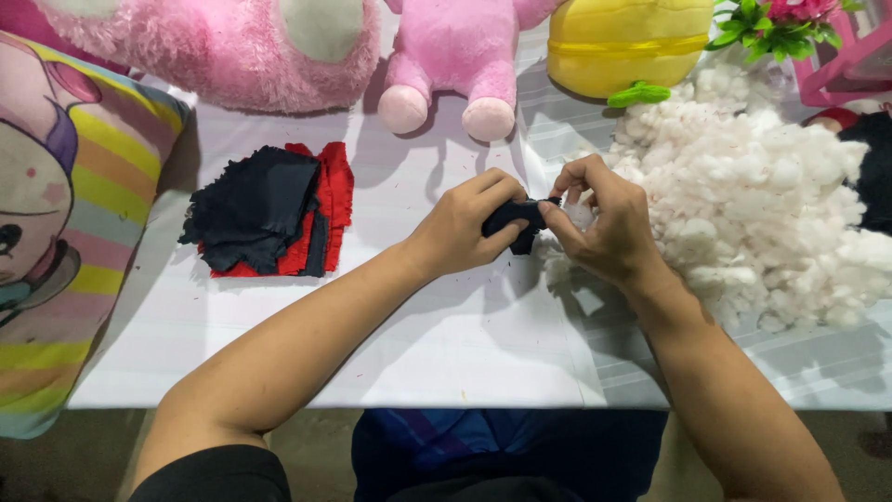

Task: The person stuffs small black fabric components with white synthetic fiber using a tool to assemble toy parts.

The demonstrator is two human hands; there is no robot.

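Both hands meet over the middle of the white striped table (446, 353), working on a small black fabric piece (513, 219). The left hand (465, 226) has its fingers curled shut around the left end of that piece, thumb underneath. The right hand (604, 223) pinches the other end between thumb and forefinger, with a tuft of white stuffing right at the fingertips; looks like it's pressed into the fabric, but it's hard to tell from this angle.

The big heap of white stuffing (762, 204) sits just beside the right hand, touching its far side. Off to the left, well apart from the hands, lies a stack of black and red fabric scraps (269, 212). Along the back edge: a fluffy pink plush (214, 46), a smaller pink plush (455, 56) with round feet, and a yellow plush (623, 42). A striped cartoon cushion (65, 214) leans at the far left.
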